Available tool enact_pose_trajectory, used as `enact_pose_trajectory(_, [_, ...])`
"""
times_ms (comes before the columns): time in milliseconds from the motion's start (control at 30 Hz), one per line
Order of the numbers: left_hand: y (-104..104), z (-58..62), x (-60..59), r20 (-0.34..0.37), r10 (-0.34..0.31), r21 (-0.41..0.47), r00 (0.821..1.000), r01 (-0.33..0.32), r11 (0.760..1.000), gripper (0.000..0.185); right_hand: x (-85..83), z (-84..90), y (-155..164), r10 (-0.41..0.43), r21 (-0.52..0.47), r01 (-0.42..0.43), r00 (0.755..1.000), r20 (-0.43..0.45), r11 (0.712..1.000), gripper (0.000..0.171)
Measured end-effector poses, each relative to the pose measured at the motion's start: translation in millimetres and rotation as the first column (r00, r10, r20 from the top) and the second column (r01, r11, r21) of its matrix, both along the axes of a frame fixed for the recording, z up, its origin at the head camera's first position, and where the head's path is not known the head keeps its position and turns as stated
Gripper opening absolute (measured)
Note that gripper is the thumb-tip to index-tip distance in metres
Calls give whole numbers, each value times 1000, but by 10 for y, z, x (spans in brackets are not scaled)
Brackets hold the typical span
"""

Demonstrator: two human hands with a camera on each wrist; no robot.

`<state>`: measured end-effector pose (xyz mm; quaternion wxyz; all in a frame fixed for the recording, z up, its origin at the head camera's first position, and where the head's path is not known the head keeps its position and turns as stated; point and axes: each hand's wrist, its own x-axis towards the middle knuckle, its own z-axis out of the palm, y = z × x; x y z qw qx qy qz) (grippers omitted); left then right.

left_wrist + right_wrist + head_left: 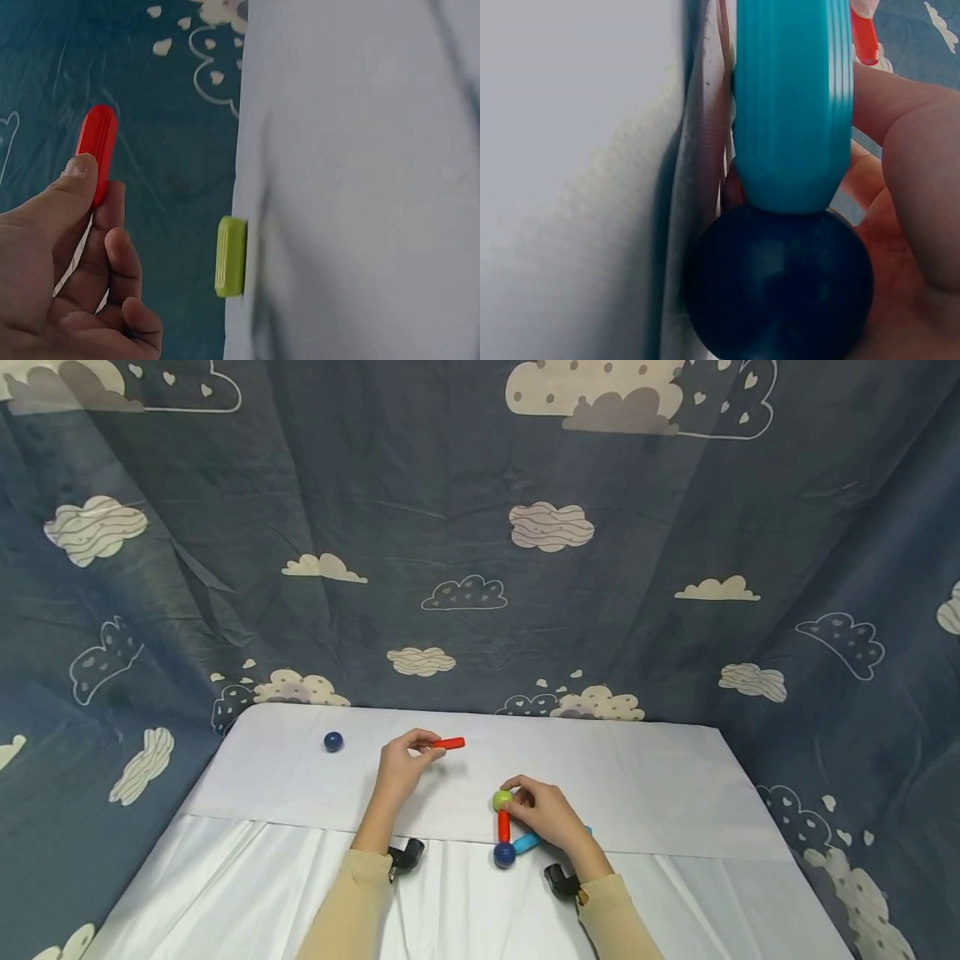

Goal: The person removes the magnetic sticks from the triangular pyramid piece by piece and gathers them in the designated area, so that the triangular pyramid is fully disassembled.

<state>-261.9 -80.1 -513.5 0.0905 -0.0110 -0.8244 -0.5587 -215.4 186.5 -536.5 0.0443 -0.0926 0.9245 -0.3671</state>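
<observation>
My left hand (402, 768) pinches a red rod (451, 743) between thumb and fingers, above the far part of the white table; the rod's free end points right. In the left wrist view a green rod (231, 256) lies on the cloth beyond that hand. My right hand (551, 814) grips a light green ball (502, 800) with its fingertips. Below the ball, a second red rod (503, 827) runs to a dark blue ball (504, 855). From there a light blue rod (527, 842) extends under the right hand, which partly hides it.
Another dark blue ball (333, 742) sits alone at the far left of the white-covered table (637, 777). A dark curtain (450, 635) with cloud prints hangs behind and around the table. Each wrist wears a black camera (407, 854).
</observation>
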Motion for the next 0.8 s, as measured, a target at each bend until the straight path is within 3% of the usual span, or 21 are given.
enact_pose_trajectory(133, [-128,26,-136,18,22,17,1000,-22,1000,21,-2,8,0,-4,-10,4,1000,2,1000,24])
enact_pose_trajectory(300, [-249,-44,-231,42,31,39,999,-32,999,23,-2,5,4,-1,-19,1,1000,3,1000,24])
enact_pose_trajectory(467, [-315,-181,-247,49,55,25,997,-56,998,23,11,14,0,-2,-17,2,1000,11,1000,24])
enact_pose_trajectory(800, [-390,-324,-285,71,98,-111,993,-89,990,19,-3,7,11,2,-23,-1,1000,8,1000,25])
